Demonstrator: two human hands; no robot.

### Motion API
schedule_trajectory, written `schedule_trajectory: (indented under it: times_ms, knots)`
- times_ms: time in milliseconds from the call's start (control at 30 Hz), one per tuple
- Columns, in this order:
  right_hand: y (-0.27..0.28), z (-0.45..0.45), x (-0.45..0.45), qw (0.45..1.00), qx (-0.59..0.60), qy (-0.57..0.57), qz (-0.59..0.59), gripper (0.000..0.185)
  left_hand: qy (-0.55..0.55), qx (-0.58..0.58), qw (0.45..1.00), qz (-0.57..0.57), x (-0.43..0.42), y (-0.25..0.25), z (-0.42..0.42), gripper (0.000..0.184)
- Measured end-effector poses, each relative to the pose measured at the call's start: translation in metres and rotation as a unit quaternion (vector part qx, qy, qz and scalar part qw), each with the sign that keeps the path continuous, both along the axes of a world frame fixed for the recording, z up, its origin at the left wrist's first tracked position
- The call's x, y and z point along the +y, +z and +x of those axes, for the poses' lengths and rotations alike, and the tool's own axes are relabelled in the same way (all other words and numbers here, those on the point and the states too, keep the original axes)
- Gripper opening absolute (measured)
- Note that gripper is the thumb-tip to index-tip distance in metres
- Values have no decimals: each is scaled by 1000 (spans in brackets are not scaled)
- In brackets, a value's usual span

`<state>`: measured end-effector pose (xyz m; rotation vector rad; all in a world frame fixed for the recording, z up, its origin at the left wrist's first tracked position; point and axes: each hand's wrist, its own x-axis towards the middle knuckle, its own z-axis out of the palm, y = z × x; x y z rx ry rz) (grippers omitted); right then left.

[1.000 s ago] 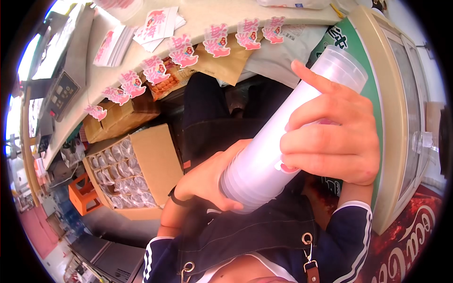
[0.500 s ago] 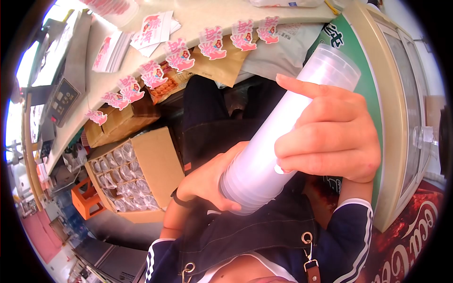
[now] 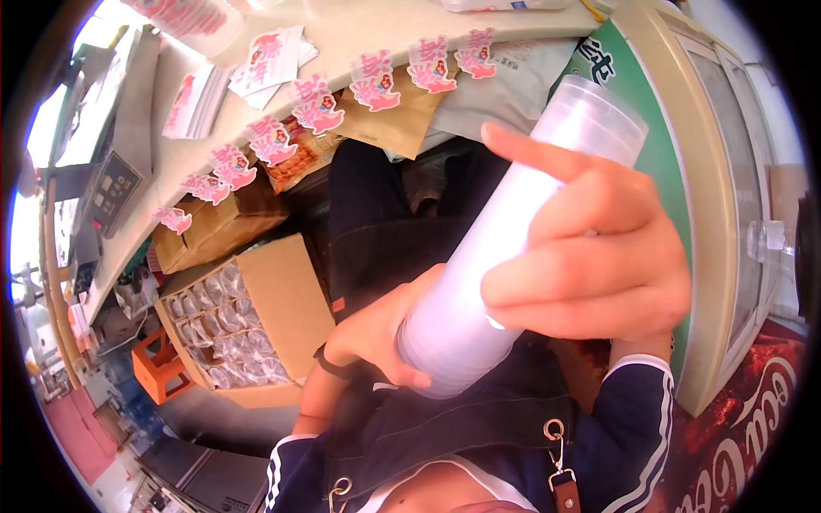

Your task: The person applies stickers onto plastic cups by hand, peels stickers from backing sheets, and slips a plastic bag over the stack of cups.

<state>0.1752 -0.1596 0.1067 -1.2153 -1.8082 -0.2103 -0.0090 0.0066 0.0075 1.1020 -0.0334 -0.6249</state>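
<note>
Small food or drinks shop, curved cream table (image 3: 363, 36) edged with pink-and-white lettered cut-outs (image 3: 375, 81), red Coca-Cola panel (image 3: 742, 427), tall stack of translucent plastic cups (image 3: 479, 274)

A single camera sits on the person's head, facing forward and steeply down past the black cloth apron (image 3: 462, 419) at the bottom of the view. Its very wide lens bends the near edge of the pale, smooth-topped desk (image 3: 363, 30) into an arc across the upper part and leaves the corners dark. The bare right hand (image 3: 599, 256) is close to it; the open brown cardboard box (image 3: 295, 308), below the desk's edge, lies farther off.
</note>
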Motion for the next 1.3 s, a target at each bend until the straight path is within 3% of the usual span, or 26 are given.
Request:
schedule_trajectory:
  times_ms: [100, 167, 233, 300, 367, 400, 567, 667, 767, 867, 933, 1133, 1300]
  knots:
    - [13, -5, 1, 996, -42, -62, -45, 21, 16, -8, 1000, -8, -4, -4, -2, 114]
    - [13, -8, 0, 987, -16, -143, -65, 55, 36, -7, 999, -18, -2, -9, -4, 116]
    - [7, -14, 5, 965, 105, -239, -38, 94, 38, -53, 997, -30, 2, -19, -5, 120]
    - [0, -26, 27, 913, 284, -290, 47, 110, 87, -38, 995, -1, 2, -7, -4, 122]
    - [-7, -32, 36, 892, 361, -245, 117, 122, 117, -37, 992, 29, 1, -7, 0, 123]
    - [-11, -27, 29, 887, 419, -149, 122, 143, 132, -36, 990, 44, 0, -7, 3, 123]
    - [-20, -29, 27, 860, 493, -131, 8, 140, 146, -38, 988, 29, -9, -2, 4, 121]
    - [-13, -30, 26, 788, 610, -81, 4, 136, 166, -41, 985, 35, -10, -8, 2, 118]
    - [-23, -19, 18, 831, 556, -34, 1, 134, 167, -71, 981, 68, -8, -18, 2, 116]
    - [-28, -9, 15, 842, 525, -102, -76, 126, 162, -98, 978, 81, -9, -22, 2, 115]
    - [-35, -5, 16, 849, 520, -92, -32, 108, 159, -99, 979, 78, -9, -21, 2, 115]
    - [-32, -4, 14, 835, 537, -118, -28, 84, 141, -137, 975, 105, -8, -26, 4, 114]
    - [-35, -4, 19, 831, 537, -149, 0, 71, 188, -155, 960, 139, -14, -27, 8, 113]
